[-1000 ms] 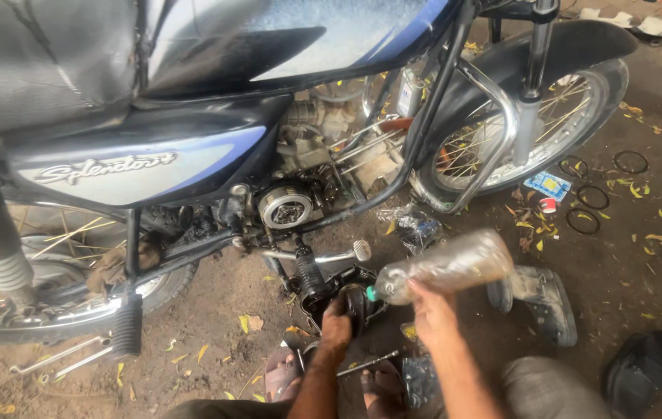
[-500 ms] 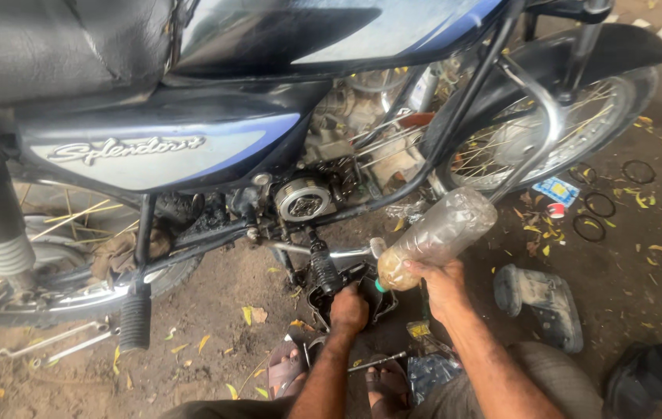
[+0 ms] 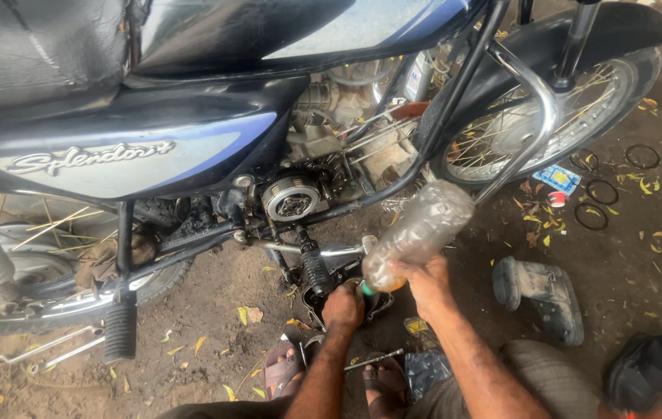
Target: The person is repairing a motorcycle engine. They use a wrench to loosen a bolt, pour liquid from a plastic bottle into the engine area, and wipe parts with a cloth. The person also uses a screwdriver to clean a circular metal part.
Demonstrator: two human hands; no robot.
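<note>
Hands work low beside a blue-black motorcycle (image 3: 152,155). Right hand (image 3: 430,283) grips a clear plastic bottle (image 3: 418,233), tilted neck-down over a dark metal engine part (image 3: 323,299) on the dirt. Left hand (image 3: 343,306) curls closed upon that part.

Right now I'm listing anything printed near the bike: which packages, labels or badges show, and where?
Side-panel badge: slanted silver lettering on the bike's blue and black side panel, left.
Small packet: flat blue and white rectangle with a red patch, on the dirt by the front wheel.
Plastic bottle: clear, no label seen, tilted in the right hand.
</note>
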